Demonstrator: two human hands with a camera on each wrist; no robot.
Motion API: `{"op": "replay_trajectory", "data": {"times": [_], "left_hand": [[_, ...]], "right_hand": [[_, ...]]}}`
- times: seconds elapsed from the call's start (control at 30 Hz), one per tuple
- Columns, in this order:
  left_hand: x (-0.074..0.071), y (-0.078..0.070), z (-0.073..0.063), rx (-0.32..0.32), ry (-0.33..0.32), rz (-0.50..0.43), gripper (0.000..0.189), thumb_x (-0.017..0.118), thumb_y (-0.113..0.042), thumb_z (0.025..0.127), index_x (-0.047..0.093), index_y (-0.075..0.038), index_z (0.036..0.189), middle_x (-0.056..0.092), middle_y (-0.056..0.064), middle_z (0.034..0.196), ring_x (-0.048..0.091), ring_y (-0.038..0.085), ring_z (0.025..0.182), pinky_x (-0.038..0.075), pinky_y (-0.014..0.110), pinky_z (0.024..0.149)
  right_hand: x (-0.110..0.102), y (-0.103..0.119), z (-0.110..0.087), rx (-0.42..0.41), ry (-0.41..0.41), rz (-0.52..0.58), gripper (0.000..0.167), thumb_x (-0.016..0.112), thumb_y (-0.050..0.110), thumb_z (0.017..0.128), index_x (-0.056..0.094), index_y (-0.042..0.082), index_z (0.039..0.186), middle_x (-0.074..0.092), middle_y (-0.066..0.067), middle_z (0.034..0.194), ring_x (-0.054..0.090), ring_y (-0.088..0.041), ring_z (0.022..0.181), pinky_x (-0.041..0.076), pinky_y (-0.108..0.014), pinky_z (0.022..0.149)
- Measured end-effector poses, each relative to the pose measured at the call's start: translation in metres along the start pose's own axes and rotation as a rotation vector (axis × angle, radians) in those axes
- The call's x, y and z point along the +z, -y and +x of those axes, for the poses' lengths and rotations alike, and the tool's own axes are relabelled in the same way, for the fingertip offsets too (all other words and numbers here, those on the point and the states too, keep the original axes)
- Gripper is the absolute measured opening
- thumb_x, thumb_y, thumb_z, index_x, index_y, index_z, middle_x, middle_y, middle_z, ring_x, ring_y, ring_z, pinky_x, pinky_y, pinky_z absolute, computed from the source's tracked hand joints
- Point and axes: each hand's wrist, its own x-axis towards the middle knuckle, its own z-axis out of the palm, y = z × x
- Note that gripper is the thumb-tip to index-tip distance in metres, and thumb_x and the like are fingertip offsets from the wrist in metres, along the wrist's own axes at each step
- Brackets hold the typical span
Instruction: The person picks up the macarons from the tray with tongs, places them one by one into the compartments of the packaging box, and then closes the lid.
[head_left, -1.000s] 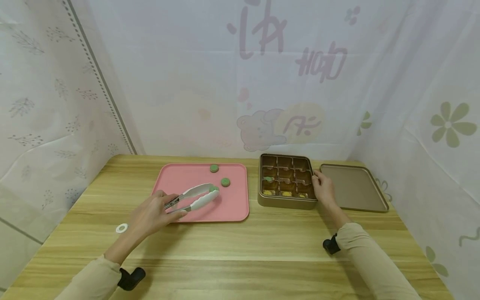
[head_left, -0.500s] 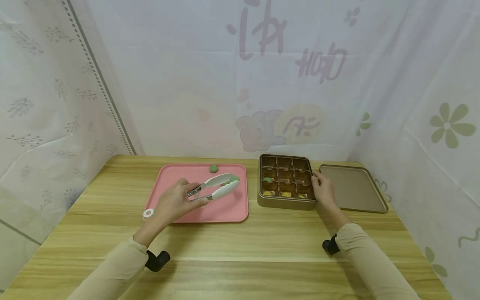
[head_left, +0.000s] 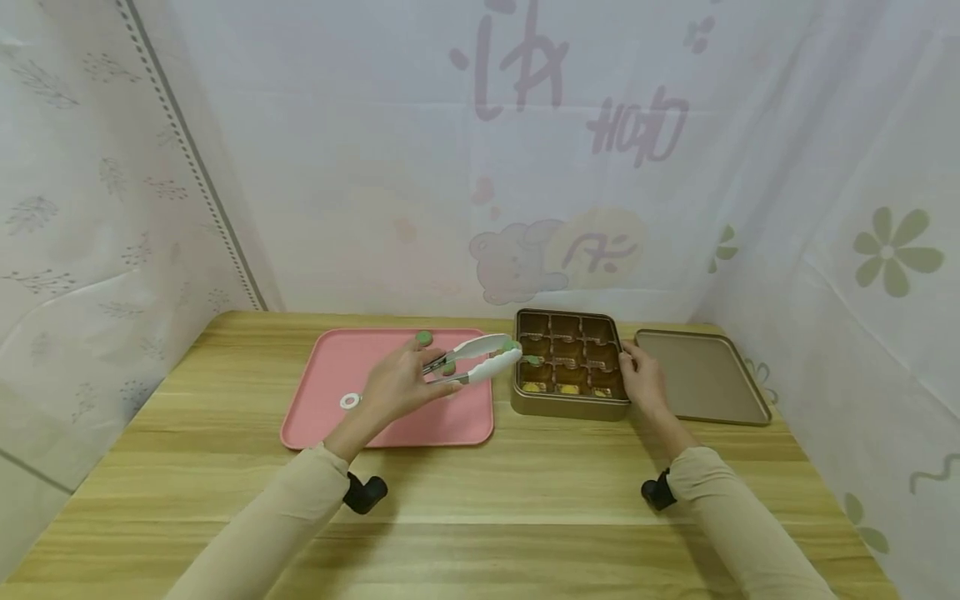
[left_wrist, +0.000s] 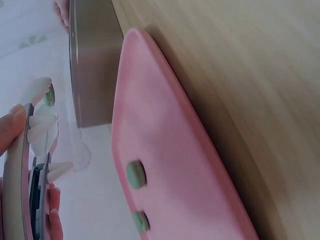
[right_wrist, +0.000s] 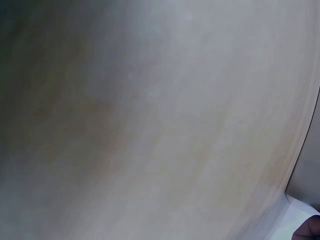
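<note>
My left hand point(head_left: 397, 383) grips metal tongs with white tips point(head_left: 495, 365), and a green macaron point(head_left: 510, 345) is pinched at their ends. They hold it up at the left rim of a bronze tin point(head_left: 570, 407) with a compartmented insert. Yellow pieces point(head_left: 568, 390) sit in the front compartments, and a green piece point(head_left: 533, 360) is in the left one behind them. My right hand point(head_left: 641, 379) holds the tin's right side. On the pink tray point(head_left: 457, 427), two more green macarons point(left_wrist: 136, 174) lie under and behind the tongs in the head view.
Right of the tin lies its flat bronze lid point(head_left: 705, 379) on the wooden table point(head_left: 510, 492). A white ring point(head_left: 350, 401) shows beside the left hand, over the tray. Printed white curtains point(head_left: 360, 167) hang close behind the table and along both sides.
The left hand has carried the tongs and the pinched macaron rightward from over the tray to the tin's left edge. The right hand stays at the tin's side.
</note>
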Motion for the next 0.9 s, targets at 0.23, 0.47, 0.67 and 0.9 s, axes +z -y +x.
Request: {"op": "replay_trajectory", "data": {"times": [0.23,0.47,0.67,0.9], "left_hand": [[0.012,-0.014,0.017,-0.032,0.055,-0.002,0.055,0.075,-0.047,0.074,0.067,-0.017,0.119,0.051,0.001,0.086,0.044,0.014,0.072,0.037,0.026,0.053],[0.024,-0.027,0.032,-0.019,0.066,0.003,0.060,0.075,-0.049,0.074,0.063,-0.019,0.125,0.054,0.002,0.086,0.045,0.014,0.068,0.038,0.026,0.049],[0.033,-0.038,0.043,0.004,0.082,-0.006,0.059,0.076,-0.045,0.074,0.064,-0.015,0.123,0.060,0.002,0.096,0.046,0.012,0.066,0.037,0.024,0.049],[0.042,-0.050,0.055,-0.025,0.144,0.004,0.062,0.072,-0.050,0.077,0.060,-0.017,0.129,0.058,0.002,0.098,0.047,0.013,0.069,0.037,0.025,0.050]], "right_hand": [[0.002,0.000,0.001,-0.016,-0.022,-0.003,0.036,0.043,0.010,0.100,0.049,-0.005,0.133,0.059,-0.030,0.115,0.059,-0.038,0.087,0.044,-0.044,0.072],[0.003,-0.001,0.002,-0.024,-0.036,-0.025,0.036,0.043,0.009,0.100,0.050,-0.004,0.132,0.061,-0.030,0.111,0.059,-0.035,0.081,0.042,-0.040,0.068],[0.004,-0.001,0.001,-0.018,-0.024,-0.016,0.036,0.042,0.009,0.100,0.049,-0.005,0.133,0.061,-0.030,0.110,0.059,-0.037,0.081,0.043,-0.042,0.069],[0.003,0.000,0.001,-0.021,-0.028,-0.018,0.036,0.042,0.009,0.100,0.049,-0.005,0.132,0.062,-0.030,0.107,0.056,-0.034,0.075,0.042,-0.040,0.066]]}}
